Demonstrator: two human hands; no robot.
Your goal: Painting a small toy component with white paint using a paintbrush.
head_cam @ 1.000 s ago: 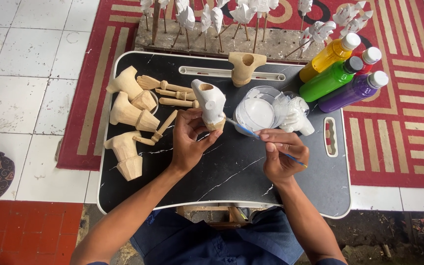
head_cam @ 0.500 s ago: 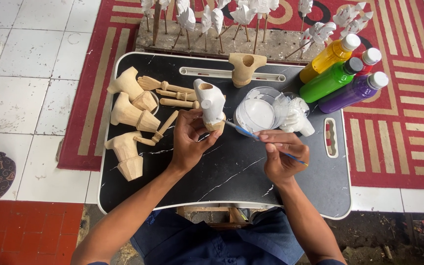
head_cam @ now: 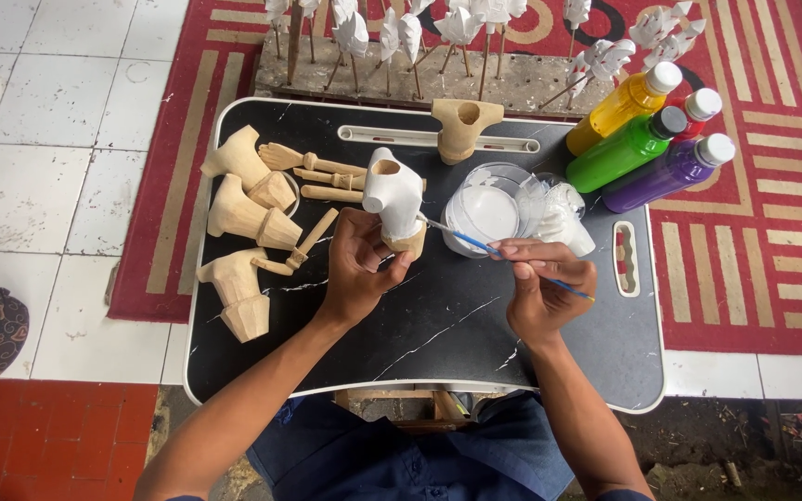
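Note:
My left hand (head_cam: 357,266) grips the bare base of a carved wooden torso (head_cam: 394,202), most of it coated white, held over the black tray table (head_cam: 438,325). My right hand (head_cam: 542,286) pinches a thin blue-handled brush (head_cam: 503,255), whose tip meets the torso's right side. Just behind the brush stands a clear bowl of white paint (head_cam: 483,211), with a crumpled white-smeared plastic bag (head_cam: 559,218) beside it.
Several unpainted wooden torsos (head_cam: 239,218) and arm pieces (head_cam: 322,176) lie on the tray's left; one more torso (head_cam: 464,125) stands at the back. Yellow, green, red and purple paint bottles (head_cam: 642,139) lie at right. White-painted pieces on sticks (head_cam: 401,37) stand behind, on a red rug.
Nearly the same; the brush has shifted slightly along the torso's side while both hands stay in place.

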